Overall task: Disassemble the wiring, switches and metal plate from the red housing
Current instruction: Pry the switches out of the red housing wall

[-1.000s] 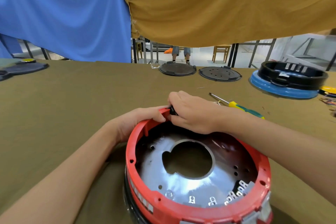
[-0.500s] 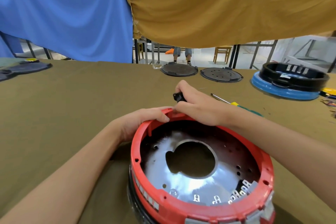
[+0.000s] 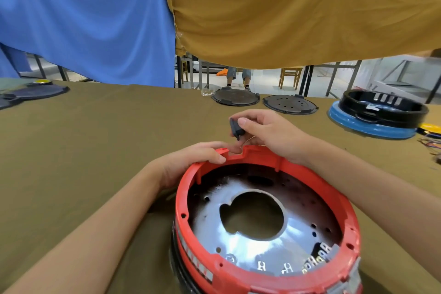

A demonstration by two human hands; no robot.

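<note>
Your right hand (image 3: 269, 131) pinches the small black switch (image 3: 235, 129) between thumb and fingertips, just above the notch in the red housing (image 3: 262, 279); it looks light and rigid. Your left hand (image 3: 191, 162) curls over the rim beside that notch. Keep gripping the switch's body, since a thin wire seems to trail below your fingers.

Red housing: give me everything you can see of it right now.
The red housing is a round, open ring that looks like moulded plastic, sitting upright on a table covered in olive cloth. Its rim has small screw holes and a notch at the far side. A shiny metal plate with a large central hole lies inside. The left hand grips the far rim beside the notch; the right hand holds a small black part above it.
</note>
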